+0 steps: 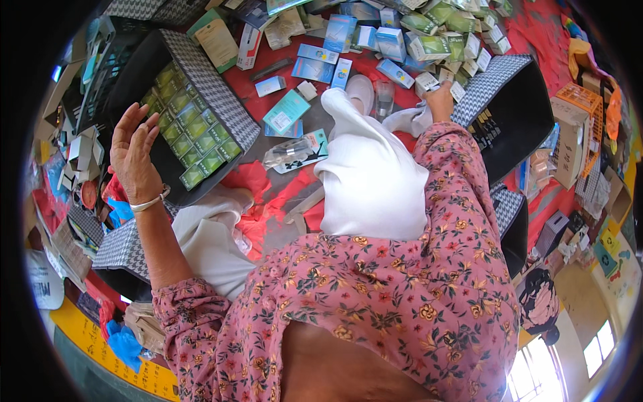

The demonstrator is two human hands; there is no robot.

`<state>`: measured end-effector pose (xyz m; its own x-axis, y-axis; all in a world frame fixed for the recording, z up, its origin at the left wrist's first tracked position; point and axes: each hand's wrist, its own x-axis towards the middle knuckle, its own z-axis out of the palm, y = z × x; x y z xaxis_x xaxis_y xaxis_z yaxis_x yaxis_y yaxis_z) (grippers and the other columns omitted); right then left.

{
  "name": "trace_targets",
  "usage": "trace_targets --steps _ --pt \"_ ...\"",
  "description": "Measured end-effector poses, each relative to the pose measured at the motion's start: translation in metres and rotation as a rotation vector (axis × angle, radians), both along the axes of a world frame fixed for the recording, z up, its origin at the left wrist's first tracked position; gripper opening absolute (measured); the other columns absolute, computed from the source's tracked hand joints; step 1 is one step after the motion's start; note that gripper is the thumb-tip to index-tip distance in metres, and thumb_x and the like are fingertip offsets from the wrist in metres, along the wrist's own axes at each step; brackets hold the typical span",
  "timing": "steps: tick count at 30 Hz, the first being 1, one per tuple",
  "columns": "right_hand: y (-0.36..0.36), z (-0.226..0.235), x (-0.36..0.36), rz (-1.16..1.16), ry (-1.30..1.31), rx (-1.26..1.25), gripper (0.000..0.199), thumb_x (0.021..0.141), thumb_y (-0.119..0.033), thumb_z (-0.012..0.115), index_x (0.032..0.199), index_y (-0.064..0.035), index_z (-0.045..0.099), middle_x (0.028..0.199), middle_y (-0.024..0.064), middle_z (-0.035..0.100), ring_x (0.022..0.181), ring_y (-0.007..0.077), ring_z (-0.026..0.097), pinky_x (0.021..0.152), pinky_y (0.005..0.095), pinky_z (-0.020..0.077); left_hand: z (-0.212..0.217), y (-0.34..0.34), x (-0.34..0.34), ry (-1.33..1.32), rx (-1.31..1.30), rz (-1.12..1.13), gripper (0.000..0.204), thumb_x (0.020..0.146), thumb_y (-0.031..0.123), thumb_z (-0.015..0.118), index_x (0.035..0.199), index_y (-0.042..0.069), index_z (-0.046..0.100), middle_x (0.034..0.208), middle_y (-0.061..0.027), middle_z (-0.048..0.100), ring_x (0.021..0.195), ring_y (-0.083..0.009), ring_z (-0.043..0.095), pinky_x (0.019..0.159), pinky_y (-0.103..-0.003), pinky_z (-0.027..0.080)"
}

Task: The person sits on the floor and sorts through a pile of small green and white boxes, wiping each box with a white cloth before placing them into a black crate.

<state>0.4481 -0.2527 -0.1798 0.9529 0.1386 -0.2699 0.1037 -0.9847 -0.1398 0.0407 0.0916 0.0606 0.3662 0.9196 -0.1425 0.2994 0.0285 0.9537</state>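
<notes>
The person's left grip point(137, 157), fingers loosely spread, is beside green cartons point(213, 142) packed in rows inside a black, houndstooth-sided bin point(211, 74). The right grip point(439, 102) is at white-and-green cartons point(429, 47) heaped near a second bin point(492, 77); blue-and-white cartons point(313, 70) lie on red sheeting point(536, 33).

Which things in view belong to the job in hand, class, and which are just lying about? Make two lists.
Likely in the job:
left hand, by the left bin
packed green boxes
right hand, near the loose green boxes
right bin

Likely lying about:
teal box
orange crate
brown carton
</notes>
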Motion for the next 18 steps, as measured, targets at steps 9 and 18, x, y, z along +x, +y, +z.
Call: trace_targets --steps 9,18 --pt "0.021 0.004 -0.043 0.201 -0.114 -0.006 0.053 0.062 -0.018 0.068 0.105 -0.0055 0.04 0.098 0.0238 0.05 0.084 0.0398 0.056 0.07 0.0454 0.0478 0.005 -0.007 -0.002 -0.025 -0.015 -0.034 0.036 0.084 0.01 0.051 0.117 -0.002 0.046 0.115 -0.0149 0.052 0.101 -0.022 0.055 0.084 -0.027 0.044" --pt "0.03 0.089 -0.023 0.311 -0.036 0.496 0.055 0.052 -0.03 0.076 0.092 0.002 0.055 0.085 0.0187 0.061 0.078 0.0293 0.06 0.071 0.0349 0.0457 0.0 -0.006 -0.006 -0.165 -0.034 -0.029 0.036 0.082 0.009 0.052 0.115 -0.003 0.048 0.11 -0.0128 0.054 0.098 -0.0199 0.055 0.081 -0.026 0.044"
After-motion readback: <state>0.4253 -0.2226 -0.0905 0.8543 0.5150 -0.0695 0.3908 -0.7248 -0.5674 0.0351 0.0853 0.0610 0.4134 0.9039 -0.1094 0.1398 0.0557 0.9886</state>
